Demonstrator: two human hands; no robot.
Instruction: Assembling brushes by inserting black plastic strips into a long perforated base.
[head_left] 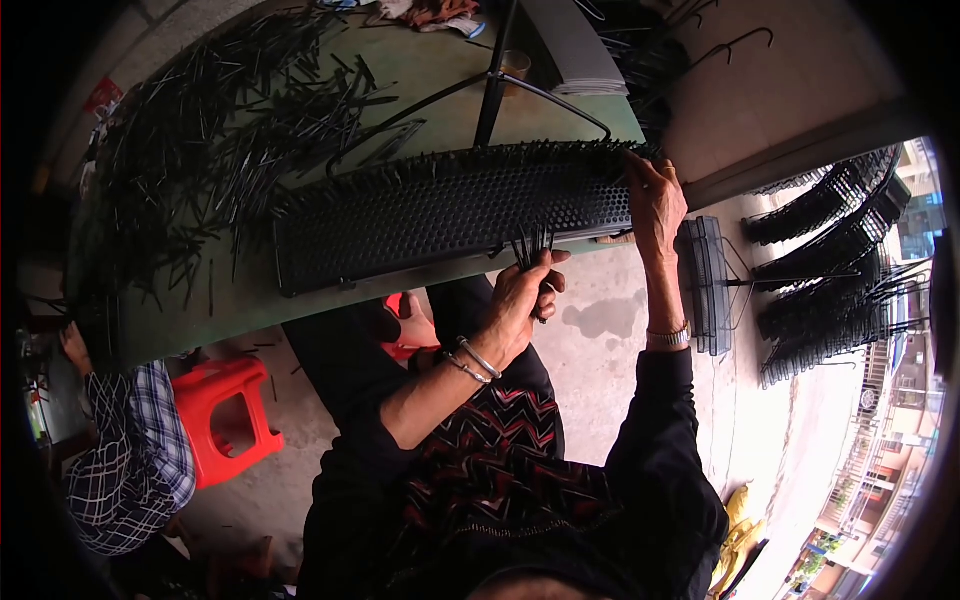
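A long black perforated panel [440, 215] lies along the front of the green table, with many thin dark strips standing in a row along its far edge. My left hand [522, 300] is closed around a small bunch of thin black strips [533, 245], their tips pointing up just in front of the panel's near edge. At the panel's far right corner, my right hand [656, 200] has its fingers pinched together at the row of strips. What lies between those fingertips is too dark and small to make out.
Loose black strips [240, 130] are heaped over the green table [230, 300]. Behind the panel stand a black wire frame [492, 90] and a glass [514, 70]. A red stool [230, 420] and another person's checked sleeve [130, 460] are at left. Black racks [830, 270] stand at right.
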